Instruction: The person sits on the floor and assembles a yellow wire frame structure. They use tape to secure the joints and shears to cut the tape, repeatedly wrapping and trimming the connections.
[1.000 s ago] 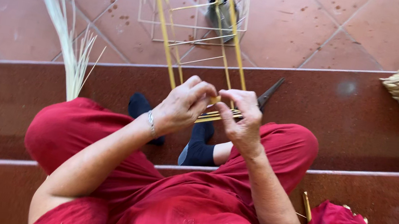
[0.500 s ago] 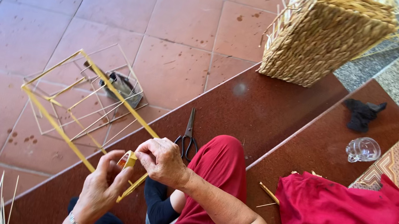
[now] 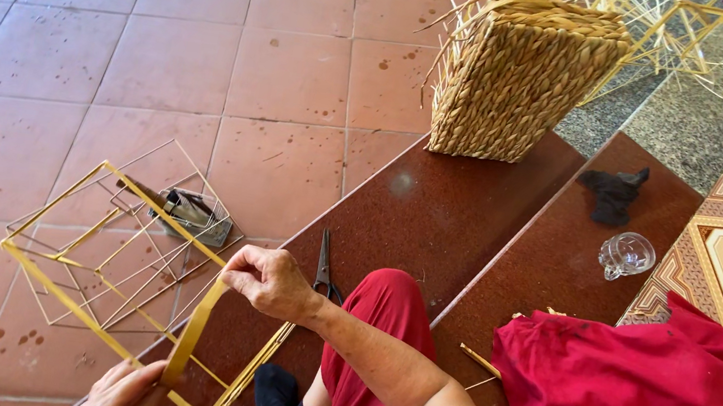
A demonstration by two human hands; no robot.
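A box-shaped frame of yellow strips and thin wire [image 3: 109, 265] rests tilted on the tiled floor and against the dark red step [image 3: 436, 214]. My right hand [image 3: 270, 281] is closed on the top end of a yellow strip at the frame's near corner. At the bottom edge of the view, my left hand [image 3: 119, 391] grips the same corner lower down; only part of this hand shows. Black scissors [image 3: 325, 269] lie on the step just behind my right hand. My red-trousered knee [image 3: 379, 306] is beside them.
A tall woven basket [image 3: 519, 74] stands on the step's far end, with more yellow frames [image 3: 656, 23] behind it. A grey metal tool [image 3: 193, 213] lies on the floor inside the frame. On the upper step are a black cloth [image 3: 613, 195], a clear glass piece [image 3: 626, 255] and a red cloth [image 3: 647, 399].
The view has swung right, away from the reeds. My hands have moved apart on the frame's corner: the left now grips low, the right stays at the top.
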